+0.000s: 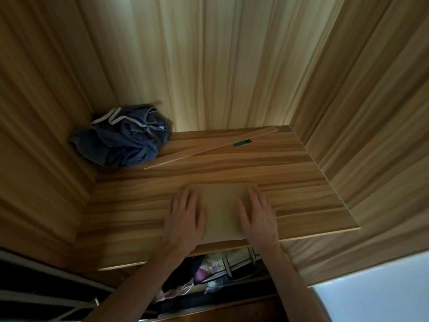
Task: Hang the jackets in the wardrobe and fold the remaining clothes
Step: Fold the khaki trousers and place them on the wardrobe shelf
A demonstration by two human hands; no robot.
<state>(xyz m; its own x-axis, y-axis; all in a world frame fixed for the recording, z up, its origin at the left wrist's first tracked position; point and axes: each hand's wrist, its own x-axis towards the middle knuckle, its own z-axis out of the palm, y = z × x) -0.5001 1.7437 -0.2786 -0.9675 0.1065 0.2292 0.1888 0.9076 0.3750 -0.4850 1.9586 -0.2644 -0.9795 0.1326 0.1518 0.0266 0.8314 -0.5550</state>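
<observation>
We press both hands, left hand [184, 217] and right hand [257, 217], fingers flat and released, on what looks like a folded tan garment [222, 210], settling it on the wardrobe shelf [290, 173]; a crumpled blue garment [123, 135] waits in the corner.

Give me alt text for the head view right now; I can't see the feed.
Both hands, left hand and right hand, lie flat with straight fingers on a folded tan cloth at the front of a wooden wardrobe shelf. A crumpled blue garment sits in the shelf's back left corner, and a thin wooden strip lies diagonally behind the cloth.
</observation>
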